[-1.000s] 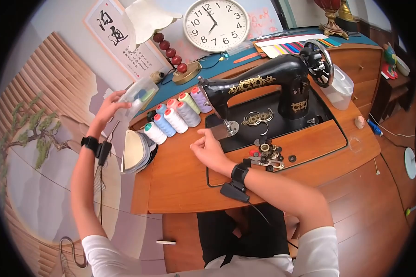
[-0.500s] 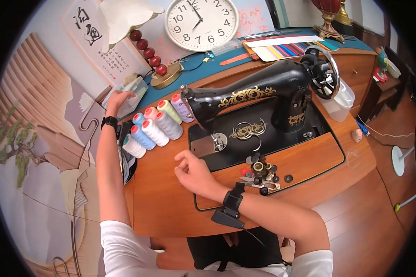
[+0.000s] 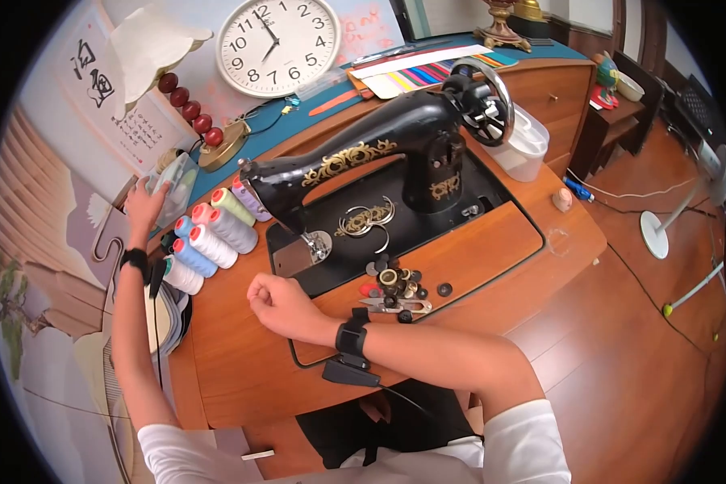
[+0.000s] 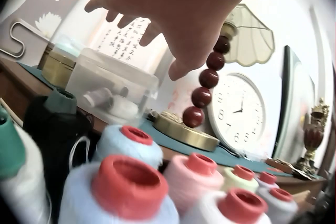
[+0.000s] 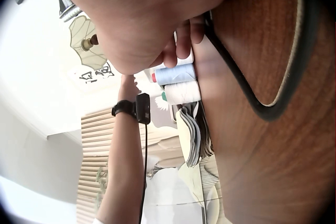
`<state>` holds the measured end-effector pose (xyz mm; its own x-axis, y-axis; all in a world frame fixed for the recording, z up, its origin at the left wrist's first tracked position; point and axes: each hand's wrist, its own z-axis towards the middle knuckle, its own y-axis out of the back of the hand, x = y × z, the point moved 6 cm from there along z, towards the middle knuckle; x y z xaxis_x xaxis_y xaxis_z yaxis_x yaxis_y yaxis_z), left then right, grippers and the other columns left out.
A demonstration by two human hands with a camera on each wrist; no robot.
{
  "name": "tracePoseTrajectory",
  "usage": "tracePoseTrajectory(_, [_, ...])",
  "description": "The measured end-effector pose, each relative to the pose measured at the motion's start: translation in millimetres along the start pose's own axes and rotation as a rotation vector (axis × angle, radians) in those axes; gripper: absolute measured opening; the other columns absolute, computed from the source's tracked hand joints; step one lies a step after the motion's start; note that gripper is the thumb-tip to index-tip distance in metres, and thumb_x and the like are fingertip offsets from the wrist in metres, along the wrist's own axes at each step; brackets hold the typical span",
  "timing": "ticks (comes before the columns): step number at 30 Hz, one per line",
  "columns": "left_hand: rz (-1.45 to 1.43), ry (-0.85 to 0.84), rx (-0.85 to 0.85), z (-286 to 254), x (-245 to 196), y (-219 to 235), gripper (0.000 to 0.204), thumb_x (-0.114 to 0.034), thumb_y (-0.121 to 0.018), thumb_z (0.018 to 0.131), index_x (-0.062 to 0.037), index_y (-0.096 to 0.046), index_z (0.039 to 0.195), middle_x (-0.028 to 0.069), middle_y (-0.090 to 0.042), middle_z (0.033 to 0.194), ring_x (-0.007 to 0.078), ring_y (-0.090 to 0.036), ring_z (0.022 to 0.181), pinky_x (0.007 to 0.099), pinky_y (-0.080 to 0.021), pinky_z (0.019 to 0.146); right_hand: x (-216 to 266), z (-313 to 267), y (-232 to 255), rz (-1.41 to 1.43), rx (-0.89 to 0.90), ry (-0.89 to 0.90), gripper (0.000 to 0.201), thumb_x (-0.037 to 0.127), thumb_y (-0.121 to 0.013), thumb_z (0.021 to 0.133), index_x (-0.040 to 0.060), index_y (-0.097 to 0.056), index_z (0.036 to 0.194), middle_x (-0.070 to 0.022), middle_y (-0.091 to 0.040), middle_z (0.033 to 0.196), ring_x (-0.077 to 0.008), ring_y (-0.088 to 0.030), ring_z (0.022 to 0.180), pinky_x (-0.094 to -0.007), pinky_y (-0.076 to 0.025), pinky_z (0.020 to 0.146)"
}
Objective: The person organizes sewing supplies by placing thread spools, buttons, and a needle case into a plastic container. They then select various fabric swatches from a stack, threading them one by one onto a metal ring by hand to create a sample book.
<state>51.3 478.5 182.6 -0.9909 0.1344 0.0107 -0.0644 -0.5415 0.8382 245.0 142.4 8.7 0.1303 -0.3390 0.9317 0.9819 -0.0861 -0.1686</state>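
Observation:
My left hand [image 3: 143, 208] is raised over the back left of the table, its fingers spread and nothing in them. Close to it, a clear plastic box [image 3: 183, 184] stands on the teal-topped ledge; in the left wrist view, pale spool-like things show through the box wall [image 4: 89, 85]. Below that hand are several thread spools [image 3: 211, 244] in white, blue, pink, grey, green and purple. My right hand [image 3: 286, 308] lies loosely curled and holds nothing, near the front left corner of the black sewing machine [image 3: 343, 161].
Buttons [image 3: 390, 281] and small thread snips [image 3: 407, 306] lie before the machine, with metal rings [image 3: 369, 218] on its bed. A folded fabric stack [image 3: 168, 319] sits at the left edge. Behind are a beaded lamp [image 3: 189, 110], a clock [image 3: 279, 44] and a colour card [image 3: 427, 74].
The head view has turned to the right. My left hand has come away from the plastic box, which now stands on the ledge. My right hand stays loosely curled near the machine.

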Motion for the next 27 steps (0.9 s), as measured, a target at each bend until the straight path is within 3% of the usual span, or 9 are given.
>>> tracePoseTrajectory(3, [-0.336,-0.482,-0.306,-67.6,-43.7,48.0,0.047,-0.036,-0.071,0.091,-0.0034,-0.063,0.124,0.016,-0.067,0.122,0.0332,-0.062,0.115,0.0435,-0.047,0.1,0.9,1.3,-2.7,-0.008,0.008,0.001,0.009,0.008,-0.061,0.09,-0.0014,-0.061,0.091,-0.0126,-0.07,0.072,-0.0217,-0.068,0.065,-0.0348,-0.051,0.06])
tracePoseTrajectory(5, [-0.813,-0.413,-0.092,-124.4,-74.9,62.7,0.033,-0.031,-0.069,0.093,-0.0052,-0.068,0.114,0.009,-0.07,0.104,0.0231,-0.068,0.096,0.0352,-0.053,0.084,-0.4,0.3,-2.3,-0.006,0.007,-0.008,0.01,0.009,-0.062,0.089,-0.0011,-0.062,0.088,-0.0122,-0.069,0.071,-0.0216,-0.068,0.066,-0.035,-0.051,0.06])
tracePoseTrajectory(7, [-1.241,-0.195,0.375,-165.3,-85.2,45.2,0.023,-0.029,-0.068,0.094,-0.0071,-0.07,0.103,0.0019,-0.068,0.085,0.0121,-0.065,0.075,0.0268,-0.051,0.067,-3.3,2.1,-1.2,-0.017,-0.016,0.014,0.01,0.009,-0.062,0.089,-0.0008,-0.062,0.087,-0.0118,-0.069,0.071,-0.0215,-0.068,0.066,-0.0351,-0.051,0.06])
tracePoseTrajectory(10, [-1.469,0.186,0.609,-229.5,-110.8,33.2,0.021,-0.028,-0.065,0.094,-0.0067,-0.067,0.091,-0.0016,-0.056,0.069,0.0091,-0.055,0.061,0.0229,-0.045,0.057,9.2,10.2,-5.1,-0.048,-0.05,0.106,0.008,0.009,-0.064,0.091,0.0015,-0.065,0.088,-0.0033,-0.067,0.073,-0.008,-0.06,0.065,-0.0286,-0.049,0.059])
tracePoseTrajectory(16, [-2.164,0.453,0.801,-260.4,-134.5,-20.9,0.023,-0.03,-0.06,0.094,-0.0106,-0.054,0.083,-0.0041,-0.041,0.062,0.0117,-0.041,0.055,0.0273,-0.036,0.055,127.4,14.2,19.1,0.088,-0.121,0.347,0.006,0.007,-0.064,0.094,0.0021,-0.064,0.092,-0.0002,-0.066,0.075,-0.0049,-0.06,0.071,-0.0231,-0.049,0.06])
tracePoseTrajectory(18, [-2.373,0.464,1.119,-278.7,-145.9,-27.2,0.024,-0.028,-0.059,0.093,-0.0103,-0.049,0.081,-0.0033,-0.034,0.06,0.0118,-0.036,0.055,0.0279,-0.034,0.055,172.0,3.6,53.8,-0.029,-0.185,0.373,0.01,0.011,-0.065,0.094,0.0028,-0.067,0.089,-0.0014,-0.065,0.072,-0.0056,-0.058,0.065,-0.0241,-0.048,0.059])
tracePoseTrajectory(22, [-2.39,0.4,1.048,-282.7,-144.6,-20.0,0.025,-0.025,-0.055,0.095,-0.0098,-0.045,0.077,-0.0013,-0.032,0.061,0.0118,-0.035,0.057,0.0272,-0.034,0.059,264.3,-30.3,155.4,-0.365,-0.519,0.533,0.009,0.009,-0.06,0.096,0.0053,-0.067,0.101,0.0012,-0.063,0.08,-0.0055,-0.058,0.07,-0.0215,-0.045,0.058])
tracePoseTrajectory(25, [-2.483,0.435,1.041,-282.0,-140.3,-29.2,0.025,-0.026,-0.056,0.095,-0.0088,-0.046,0.08,-0.0017,-0.033,0.063,0.0116,-0.037,0.06,0.0269,-0.034,0.061,293.0,-30.9,267.3,-0.774,-0.71,0.664,0.027,0.007,-0.063,0.093,0.0014,-0.061,0.118,-0.0066,-0.065,0.107,-0.0131,-0.061,0.097,-0.0263,-0.05,0.08])
tracePoseTrajectory(27, [-2.485,0.419,1.07,-283.3,-139.1,-28.8,0.024,-0.027,-0.058,0.094,-0.0079,-0.05,0.082,-0.0017,-0.034,0.065,0.0119,-0.037,0.062,0.0274,-0.035,0.064,283.3,-30.3,342.7,-0.927,-0.76,0.437,0.034,0.01,-0.061,0.09,0.003,-0.058,0.123,-0.0094,-0.065,0.111,-0.0159,-0.06,0.102,-0.0296,-0.048,0.09])
